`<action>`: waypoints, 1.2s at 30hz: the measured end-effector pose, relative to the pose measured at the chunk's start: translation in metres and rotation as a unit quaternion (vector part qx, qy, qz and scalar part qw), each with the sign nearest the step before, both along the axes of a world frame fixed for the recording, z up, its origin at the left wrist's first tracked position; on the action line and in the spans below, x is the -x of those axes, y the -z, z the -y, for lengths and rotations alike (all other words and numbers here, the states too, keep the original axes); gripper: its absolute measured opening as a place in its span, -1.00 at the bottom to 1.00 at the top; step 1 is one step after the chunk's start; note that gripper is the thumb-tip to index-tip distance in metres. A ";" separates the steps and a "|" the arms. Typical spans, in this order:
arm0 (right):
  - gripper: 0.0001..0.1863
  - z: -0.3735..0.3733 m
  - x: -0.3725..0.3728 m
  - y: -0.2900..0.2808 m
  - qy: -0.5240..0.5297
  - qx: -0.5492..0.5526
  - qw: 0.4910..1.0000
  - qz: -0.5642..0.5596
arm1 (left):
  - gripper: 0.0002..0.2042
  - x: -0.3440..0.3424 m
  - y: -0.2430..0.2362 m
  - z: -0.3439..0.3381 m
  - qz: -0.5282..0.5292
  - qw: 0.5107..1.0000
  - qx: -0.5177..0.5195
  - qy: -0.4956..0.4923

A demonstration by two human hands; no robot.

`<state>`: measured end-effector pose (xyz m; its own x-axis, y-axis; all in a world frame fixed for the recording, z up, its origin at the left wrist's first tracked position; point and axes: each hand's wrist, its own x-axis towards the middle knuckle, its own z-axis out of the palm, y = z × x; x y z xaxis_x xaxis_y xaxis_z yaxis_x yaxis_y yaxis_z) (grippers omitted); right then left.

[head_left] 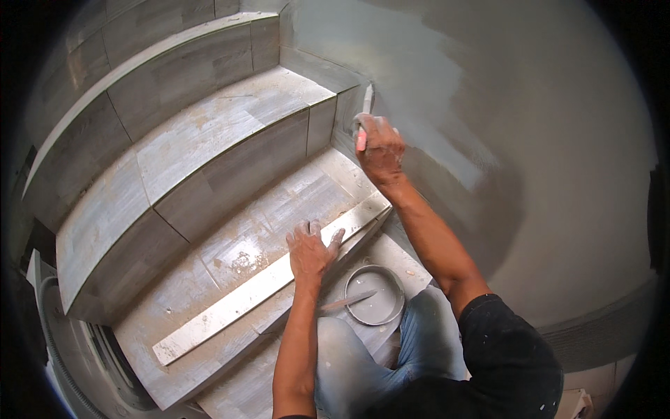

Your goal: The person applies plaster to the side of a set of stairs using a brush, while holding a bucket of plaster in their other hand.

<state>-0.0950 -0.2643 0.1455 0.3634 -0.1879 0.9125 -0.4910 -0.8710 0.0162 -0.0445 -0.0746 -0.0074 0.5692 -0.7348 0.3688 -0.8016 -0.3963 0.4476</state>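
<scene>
My right hand (380, 148) is closed round a narrow brush-like tool (367, 100) with a pale end and a pink-red part by the fingers. Its tip meets the wall just beside the tiled stair edge. Lower down, my left hand (309, 250) lies with fingers spread on a long white strip (244, 298), which rests along a step. Between my knees and that step stands a round tub (377, 269) of light-grey liquid. A flat, pointed tool (352, 300) reaches over its rim, with the tip in the liquid.
Curved tiled steps (223, 157), dusty and specked, climb toward the upper left. The grey wall (558, 140) on the right carries a lighter, streaky patch (419, 84). At the lower left sits a pale object with a ribbed hose (52, 335). My jeans-clad knees (349, 356) flank the tub.
</scene>
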 end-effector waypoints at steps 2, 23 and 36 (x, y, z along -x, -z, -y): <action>-0.74 -0.003 -0.011 0.000 0.003 -0.012 1.000 0.008 | -0.41 -0.002 -0.002 0.001 -0.004 1.000 -0.008 0.002; -0.72 -0.005 -0.037 -0.008 0.045 -0.100 0.994 0.008 | -0.41 0.000 -0.010 -0.002 -0.020 0.999 -0.021 0.015; -0.76 0.005 -0.039 0.010 0.068 -0.100 0.993 -0.003 | -0.42 -0.001 -0.009 0.000 -0.026 0.999 -0.014 0.019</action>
